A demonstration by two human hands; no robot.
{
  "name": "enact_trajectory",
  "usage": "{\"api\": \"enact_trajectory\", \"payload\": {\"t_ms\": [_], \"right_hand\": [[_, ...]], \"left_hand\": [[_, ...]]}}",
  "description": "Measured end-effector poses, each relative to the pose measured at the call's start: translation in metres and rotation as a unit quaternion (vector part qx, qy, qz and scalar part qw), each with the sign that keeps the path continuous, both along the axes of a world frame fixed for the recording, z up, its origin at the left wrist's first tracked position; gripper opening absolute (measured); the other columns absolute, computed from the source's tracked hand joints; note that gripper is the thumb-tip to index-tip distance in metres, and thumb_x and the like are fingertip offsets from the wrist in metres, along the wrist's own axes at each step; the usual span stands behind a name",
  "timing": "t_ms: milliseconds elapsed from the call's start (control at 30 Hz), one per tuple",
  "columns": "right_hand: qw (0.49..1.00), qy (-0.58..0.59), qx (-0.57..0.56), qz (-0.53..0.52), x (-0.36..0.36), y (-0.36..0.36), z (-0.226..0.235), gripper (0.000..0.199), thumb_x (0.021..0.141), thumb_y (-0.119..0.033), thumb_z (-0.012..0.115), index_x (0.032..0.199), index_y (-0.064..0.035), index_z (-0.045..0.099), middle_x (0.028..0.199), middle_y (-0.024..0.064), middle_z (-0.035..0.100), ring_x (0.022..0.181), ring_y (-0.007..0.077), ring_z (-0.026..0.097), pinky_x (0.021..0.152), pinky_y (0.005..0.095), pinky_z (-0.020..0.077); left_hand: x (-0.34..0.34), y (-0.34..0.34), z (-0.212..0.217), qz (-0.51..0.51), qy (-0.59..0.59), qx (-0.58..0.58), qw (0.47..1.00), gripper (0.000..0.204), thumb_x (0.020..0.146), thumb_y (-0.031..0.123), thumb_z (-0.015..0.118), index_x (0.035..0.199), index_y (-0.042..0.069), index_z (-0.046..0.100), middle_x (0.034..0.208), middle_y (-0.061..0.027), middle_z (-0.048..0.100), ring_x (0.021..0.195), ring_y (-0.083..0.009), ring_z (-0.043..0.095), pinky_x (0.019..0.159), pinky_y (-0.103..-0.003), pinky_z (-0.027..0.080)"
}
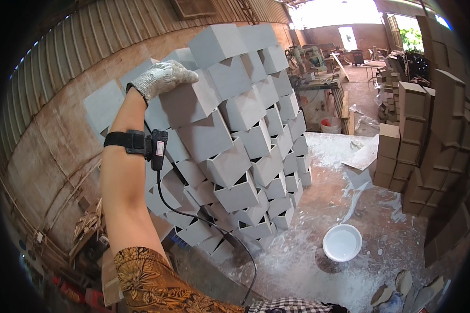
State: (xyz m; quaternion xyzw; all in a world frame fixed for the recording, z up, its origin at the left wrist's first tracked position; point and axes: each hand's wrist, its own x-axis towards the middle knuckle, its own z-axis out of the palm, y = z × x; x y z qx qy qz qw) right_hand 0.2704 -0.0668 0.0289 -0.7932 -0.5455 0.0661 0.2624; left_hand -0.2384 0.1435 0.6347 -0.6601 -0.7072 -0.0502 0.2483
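Brown-and-black leaf-patterned sleeve [146,279] leads to a bare forearm [122,203] bearing a black strapped device [159,149], its white label too small to read. Left hand [168,78], in a coarse whitish knit glove [154,86], lies with fingers together, slightly bent over a matte grey box [185,108] at the upper left of the box stack [235,161]; I cannot tell whether it grips. Right of the stack's base sits a round white tub [342,260]; farther right, brown boxes [412,125].

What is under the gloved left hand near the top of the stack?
Under the left hand is a grey box, one shaded side of it in plain view. Whatever part lies directly beneath the hand is covered, so where exactly the two touch cannot be seen.
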Motion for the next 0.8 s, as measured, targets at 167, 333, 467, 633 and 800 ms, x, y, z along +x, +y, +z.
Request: {"api": "enact_trajectory", "payload": {"t_ms": [167,333,467,633,800], "right_hand": [[1.0,-0.002,0.005,-0.003,0.0,-0.005,-0.005,0.037,0.061,-0.018,0.069,0.097,-0.0071,0.065,0.089,0.0133,0.065,0.087,0.0307,0.062,0.079,0.036,0.0475],[1.0,0.003,0.003,0.005,0.003,-0.013,-0.011,0.038,0.061,-0.019,0.069,0.097,-0.007,0.065,0.09,0.0135,0.065,0.087,0.0309,0.062,0.079,0.036,0.0474],[1.0,0.0,0.004,-0.001,0.006,-0.022,-0.011,0.038,0.061,-0.019,0.069,0.097,-0.0069,0.065,0.09,0.0136,0.065,0.088,0.0311,0.062,0.08,0.0361,0.0473],[1.0,0.025,0.013,0.013,0.011,-0.034,-0.015,0.038,0.062,-0.019,0.069,0.098,-0.0069,0.065,0.09,0.0138,0.065,0.088,0.0313,0.062,0.08,0.0361,0.0473],[0.999,-0.044,-0.027,0.001,0.005,-0.031,-0.011,0.048,0.058,-0.027,0.073,0.1,-0.0057,0.062,0.092,0.0135,0.064,0.089,0.0333,0.06,0.08,0.0366,0.0475]], "left_hand": [[-0.025,0.013,0.004,-0.064,-0.065,0.014,0.996,0.044,0.077,0.045,0.064,0.1,0.008,0.067,0.1,-0.0084,0.066,0.097,-0.0223,0.06,0.087,-0.032,0.045],[-0.058,0.025,0.004,-0.064,0.125,0.074,0.987,0.039,0.085,0.046,0.052,0.109,0.017,0.064,0.111,-0.0048,0.063,0.106,-0.0228,0.056,0.094,-0.035,0.043],[-0.072,0.031,-0.009,-0.094,0.066,0.02,0.993,0.03,0.092,0.04,0.043,0.107,0.026,0.065,0.11,-0.0016,0.062,0.106,-0.0202,0.056,0.098,-0.041,0.041],[-0.043,0.014,-0.016,-0.025,0.016,0.094,0.995,0.023,0.089,0.03,0.052,0.101,0.018,0.067,0.101,-0.0047,0.064,0.095,-0.0212,0.06,0.085,-0.037,0.047],[-0.015,-0.013,-0.058,-0.135,0.112,0.247,0.953,0.039,0.085,0.038,0.057,0.112,0.01,0.061,0.107,-0.006,0.062,0.1,-0.0228,0.056,0.089,-0.034,0.043]]}}
